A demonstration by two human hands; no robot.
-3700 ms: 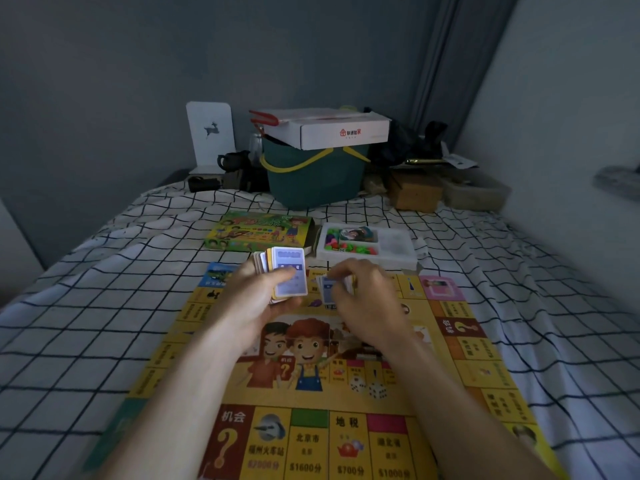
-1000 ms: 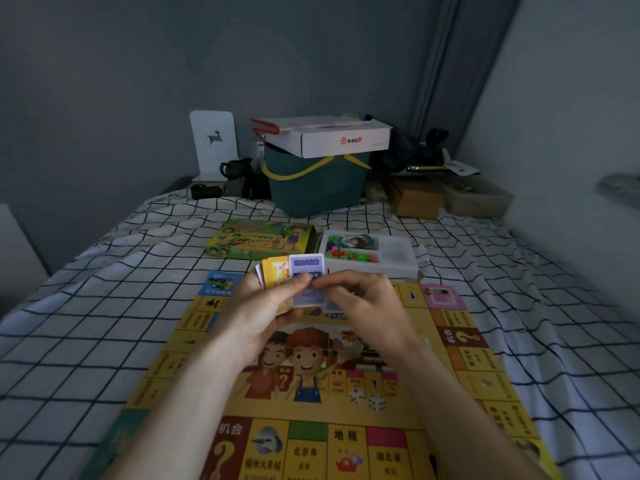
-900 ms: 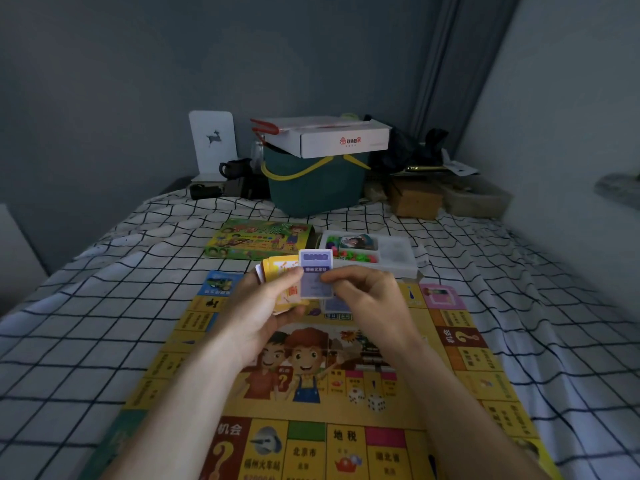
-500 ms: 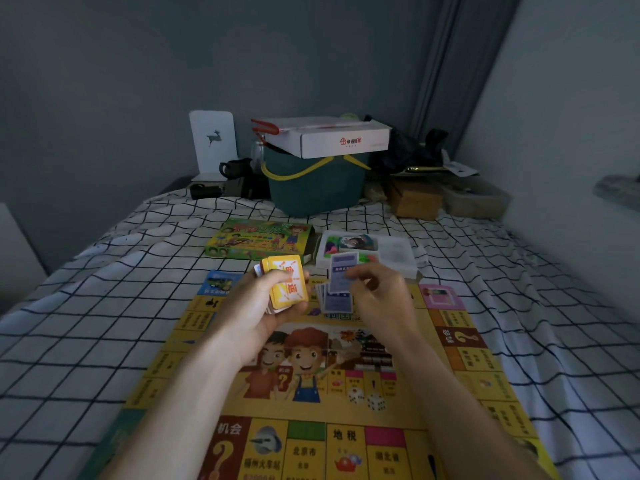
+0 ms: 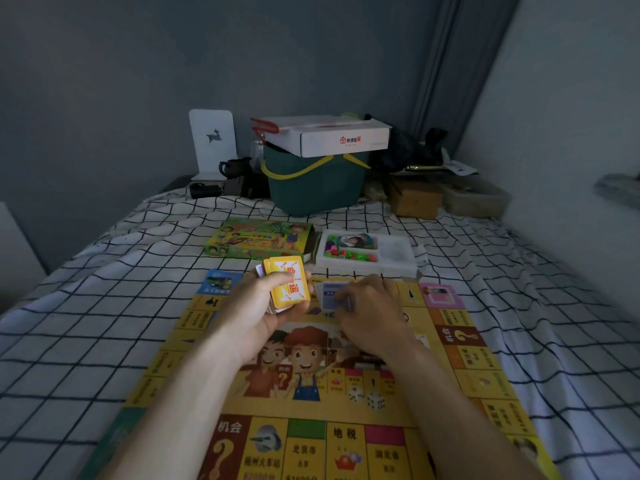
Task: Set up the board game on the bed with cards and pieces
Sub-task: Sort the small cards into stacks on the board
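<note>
Dim room, bluish low light. Dark grey wall (image 5: 121, 81) straight ahead, paler wall (image 5: 571, 116) on the right, grey curtain (image 5: 450, 71) hanging in the corner between them. Bed covered by a white sheet with black grid lines (image 5: 86, 323), wrinkled. At the far end of the bed: green bucket (image 5: 315, 188) with yellow handle, white cardboard box (image 5: 332, 136) lying on top of it, white stand with a deer mark (image 5: 213, 142) to its left, brown box (image 5: 415, 200) and dark clutter to its right.
</note>
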